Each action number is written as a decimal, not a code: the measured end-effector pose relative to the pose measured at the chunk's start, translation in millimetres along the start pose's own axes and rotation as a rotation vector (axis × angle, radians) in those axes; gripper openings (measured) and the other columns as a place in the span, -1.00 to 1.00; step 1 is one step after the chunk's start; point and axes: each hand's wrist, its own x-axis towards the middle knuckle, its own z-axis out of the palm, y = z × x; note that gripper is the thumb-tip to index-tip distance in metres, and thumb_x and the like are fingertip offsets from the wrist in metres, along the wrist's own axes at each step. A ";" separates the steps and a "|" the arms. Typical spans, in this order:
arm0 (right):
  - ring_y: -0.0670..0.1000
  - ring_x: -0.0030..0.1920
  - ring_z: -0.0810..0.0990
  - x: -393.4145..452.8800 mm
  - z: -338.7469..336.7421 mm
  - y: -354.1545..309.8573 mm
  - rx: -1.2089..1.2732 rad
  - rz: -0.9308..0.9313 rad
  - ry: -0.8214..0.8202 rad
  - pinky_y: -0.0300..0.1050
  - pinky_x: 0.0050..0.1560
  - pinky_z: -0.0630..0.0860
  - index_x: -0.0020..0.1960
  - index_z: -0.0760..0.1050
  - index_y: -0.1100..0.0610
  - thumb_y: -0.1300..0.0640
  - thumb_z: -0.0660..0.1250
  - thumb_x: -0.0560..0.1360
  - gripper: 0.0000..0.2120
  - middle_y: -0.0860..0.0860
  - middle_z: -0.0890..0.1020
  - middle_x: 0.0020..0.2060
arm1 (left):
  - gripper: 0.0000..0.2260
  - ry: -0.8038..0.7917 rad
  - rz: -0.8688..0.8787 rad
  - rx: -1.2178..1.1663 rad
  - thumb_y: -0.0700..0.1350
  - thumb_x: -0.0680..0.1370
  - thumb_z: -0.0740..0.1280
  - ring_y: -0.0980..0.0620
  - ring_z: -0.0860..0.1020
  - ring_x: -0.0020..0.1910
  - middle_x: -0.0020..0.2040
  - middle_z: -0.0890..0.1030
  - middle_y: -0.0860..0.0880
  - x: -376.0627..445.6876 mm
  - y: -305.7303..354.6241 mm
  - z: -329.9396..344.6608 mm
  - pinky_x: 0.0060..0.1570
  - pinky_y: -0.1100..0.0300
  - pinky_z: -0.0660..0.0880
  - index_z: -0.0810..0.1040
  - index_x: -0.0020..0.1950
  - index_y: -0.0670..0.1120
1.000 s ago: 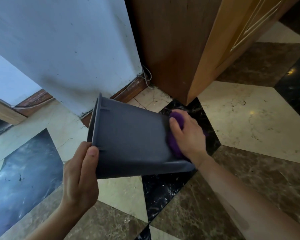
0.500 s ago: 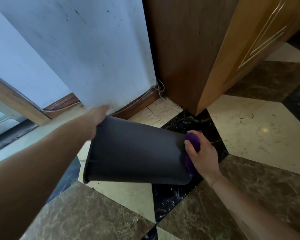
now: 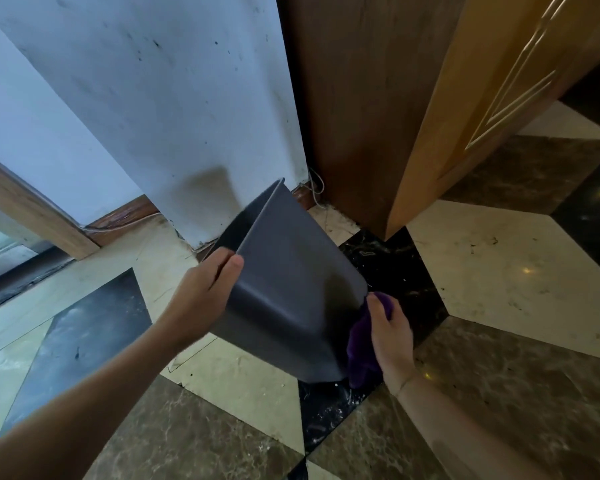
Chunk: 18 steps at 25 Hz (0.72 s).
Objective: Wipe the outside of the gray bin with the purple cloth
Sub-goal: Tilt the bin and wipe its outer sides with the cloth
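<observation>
The gray bin [image 3: 284, 289] is tilted in the air above the floor, its open mouth turned away toward the wall and its bottom pointing down toward me. My left hand [image 3: 201, 296] grips the bin's rim at the left, thumb on the outer wall. My right hand [image 3: 390, 336] holds the bunched purple cloth [image 3: 361, 344] pressed against the bin's lower right side, near the bottom edge. Part of the cloth is hidden behind the bin and under my fingers.
A white wall pillar [image 3: 174, 109] stands just behind the bin, with a brown skirting board [image 3: 125, 216] at its foot. A wooden door [image 3: 465, 109] stands open to the right. The floor is patterned marble tiles [image 3: 499, 258]. A thin white cable [image 3: 316, 188] hangs at the corner.
The bin has turned from lying sideways to a steeper tilt with its mouth toward the wall. My left hand has shifted its grip on the rim. My right hand with the cloth slid down to the bottom edge.
</observation>
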 end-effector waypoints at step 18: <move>-0.15 0.08 0.55 -31.8 21.1 31.3 -0.164 -0.258 0.082 0.10 0.19 0.55 0.26 0.37 -0.22 -0.09 0.18 0.63 -0.79 -0.17 0.58 0.08 | -0.80 -0.071 -0.077 -0.147 -0.05 0.67 0.07 0.22 0.57 -0.12 -0.06 0.62 0.10 -18.4 -18.3 16.6 -0.15 0.14 0.50 0.47 0.15 0.11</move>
